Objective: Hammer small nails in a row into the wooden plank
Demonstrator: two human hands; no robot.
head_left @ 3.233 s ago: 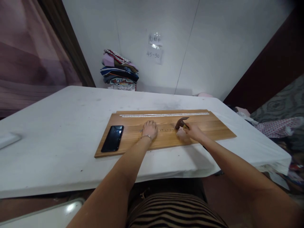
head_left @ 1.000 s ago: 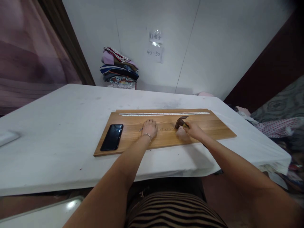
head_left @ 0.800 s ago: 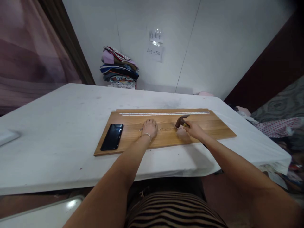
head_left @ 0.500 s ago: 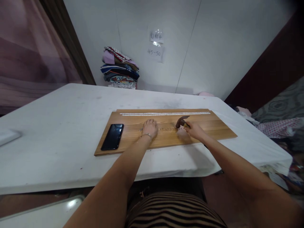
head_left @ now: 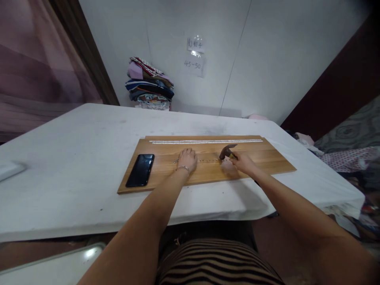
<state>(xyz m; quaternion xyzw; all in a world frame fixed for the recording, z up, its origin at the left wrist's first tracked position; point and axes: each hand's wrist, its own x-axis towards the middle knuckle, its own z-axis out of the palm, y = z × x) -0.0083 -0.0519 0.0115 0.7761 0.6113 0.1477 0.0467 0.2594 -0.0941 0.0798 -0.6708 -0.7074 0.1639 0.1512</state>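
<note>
A long wooden board [head_left: 261,158] lies on the white table [head_left: 74,158]. My left hand [head_left: 187,159] rests on the board with its fingers curled, a thin metal piece sticking out at its left side. My right hand [head_left: 242,162] grips the handle of a claw hammer [head_left: 227,151], whose dark head sits just above the board. A row of small nail marks [head_left: 208,161] runs between the two hands. A pale measuring strip [head_left: 204,141] lies along the board's far edge.
A black phone [head_left: 140,170] lies on the board's left end. Folded clothes [head_left: 150,85] are stacked at the wall behind the table. Patterned fabric [head_left: 347,158] lies off the right edge. A white object [head_left: 8,169] sits at the table's left edge.
Both hands, the hammer and the board stay where they were; only the camera view shifts very slightly.
</note>
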